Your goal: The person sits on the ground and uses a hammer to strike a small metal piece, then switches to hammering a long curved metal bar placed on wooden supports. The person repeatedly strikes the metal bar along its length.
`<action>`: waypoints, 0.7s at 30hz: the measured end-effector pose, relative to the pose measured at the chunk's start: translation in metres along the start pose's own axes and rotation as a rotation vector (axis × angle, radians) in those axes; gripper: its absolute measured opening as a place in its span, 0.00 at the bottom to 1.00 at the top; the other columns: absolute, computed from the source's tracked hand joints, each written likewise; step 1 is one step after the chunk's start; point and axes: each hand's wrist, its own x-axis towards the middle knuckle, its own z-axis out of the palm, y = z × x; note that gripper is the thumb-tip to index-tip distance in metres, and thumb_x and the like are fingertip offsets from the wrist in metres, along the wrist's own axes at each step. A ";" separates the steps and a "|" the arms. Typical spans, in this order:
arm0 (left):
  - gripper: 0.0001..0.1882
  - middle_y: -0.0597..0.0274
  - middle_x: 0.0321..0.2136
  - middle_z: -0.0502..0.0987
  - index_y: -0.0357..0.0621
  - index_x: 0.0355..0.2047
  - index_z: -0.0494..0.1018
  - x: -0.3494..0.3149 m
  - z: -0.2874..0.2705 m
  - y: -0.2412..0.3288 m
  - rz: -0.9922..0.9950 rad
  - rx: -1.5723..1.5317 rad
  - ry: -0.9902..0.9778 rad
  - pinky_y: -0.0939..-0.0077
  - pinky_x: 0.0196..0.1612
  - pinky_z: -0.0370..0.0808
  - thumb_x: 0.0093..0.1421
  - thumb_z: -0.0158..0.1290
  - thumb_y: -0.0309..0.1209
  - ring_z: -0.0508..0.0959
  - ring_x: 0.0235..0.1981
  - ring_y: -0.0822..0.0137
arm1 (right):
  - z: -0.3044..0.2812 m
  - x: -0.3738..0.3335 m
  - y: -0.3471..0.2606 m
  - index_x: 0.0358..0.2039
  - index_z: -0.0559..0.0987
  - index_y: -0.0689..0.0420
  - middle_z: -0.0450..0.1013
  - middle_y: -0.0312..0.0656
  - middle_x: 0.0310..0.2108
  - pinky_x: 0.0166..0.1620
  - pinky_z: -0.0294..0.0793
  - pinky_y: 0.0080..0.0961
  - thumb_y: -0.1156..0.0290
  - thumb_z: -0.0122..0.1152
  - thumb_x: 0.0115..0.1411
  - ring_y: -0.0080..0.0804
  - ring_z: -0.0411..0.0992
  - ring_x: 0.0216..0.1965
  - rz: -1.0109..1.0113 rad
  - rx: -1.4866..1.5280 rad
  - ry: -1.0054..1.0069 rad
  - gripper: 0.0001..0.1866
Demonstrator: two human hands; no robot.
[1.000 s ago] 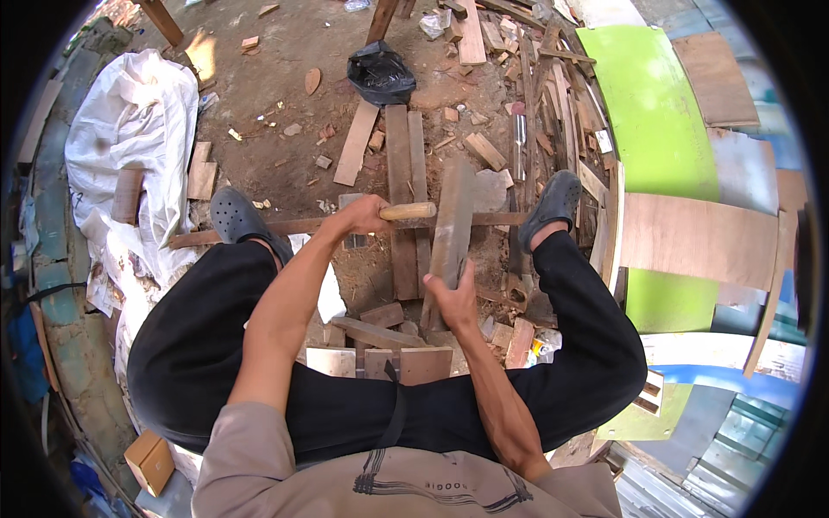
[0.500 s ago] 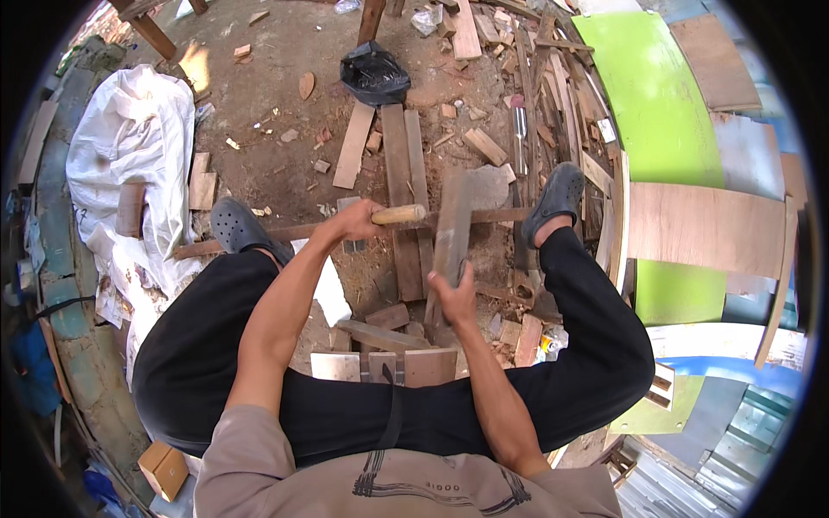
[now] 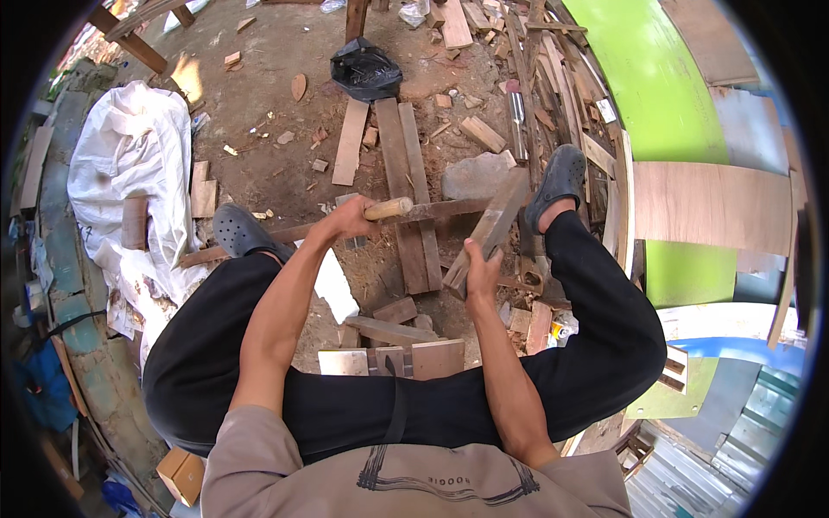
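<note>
My left hand [image 3: 349, 217] is closed around a pale round wooden handle [image 3: 389, 209]; its blunt end sticks out to the right, and whatever the other end carries is hidden. Under that hand a long narrow strip of wood [image 3: 289, 233] runs crosswise between my feet. My right hand [image 3: 482, 269] grips a thick wooden plank [image 3: 494, 226], held slanting with its far end toward my right foot. Two boards [image 3: 401, 173] lie lengthwise on the ground below the strip, between my hands.
A black plastic bag [image 3: 366, 69] sits beyond the boards. At left lies a white sack [image 3: 129, 164]. A grey stone [image 3: 475, 176] and a metal-shafted tool [image 3: 516, 121] lie near my right shoe [image 3: 557, 186]. Wood scraps pile up at right, beside green sheeting [image 3: 639, 95].
The plank in my right hand has swung from nearly upright to slanting right, and that hand has shifted slightly right. My left hand keeps its grip on the handle.
</note>
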 end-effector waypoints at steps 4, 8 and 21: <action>0.11 0.68 0.19 0.72 0.37 0.26 0.73 -0.009 0.000 -0.005 0.022 -0.075 0.022 0.73 0.29 0.69 0.44 0.63 0.26 0.69 0.24 0.75 | 0.028 -0.060 -0.019 0.59 0.55 0.70 0.66 0.68 0.51 0.57 0.66 0.40 0.58 0.64 0.53 0.57 0.69 0.52 -0.290 -0.507 -0.417 0.43; 0.11 0.67 0.21 0.74 0.39 0.30 0.75 -0.008 0.003 -0.012 0.048 0.016 0.035 0.73 0.31 0.71 0.45 0.63 0.25 0.71 0.26 0.74 | 0.020 -0.055 -0.016 0.58 0.58 0.69 0.69 0.67 0.50 0.55 0.68 0.41 0.57 0.64 0.52 0.57 0.71 0.51 -0.200 -0.244 -0.286 0.41; 0.18 0.60 0.25 0.78 0.40 0.38 0.79 -0.013 0.002 -0.017 -0.032 -0.033 0.080 0.68 0.37 0.73 0.44 0.64 0.26 0.74 0.30 0.69 | 0.017 -0.044 -0.009 0.62 0.55 0.66 0.71 0.64 0.48 0.54 0.69 0.40 0.53 0.64 0.54 0.56 0.73 0.49 -0.173 -0.193 -0.219 0.44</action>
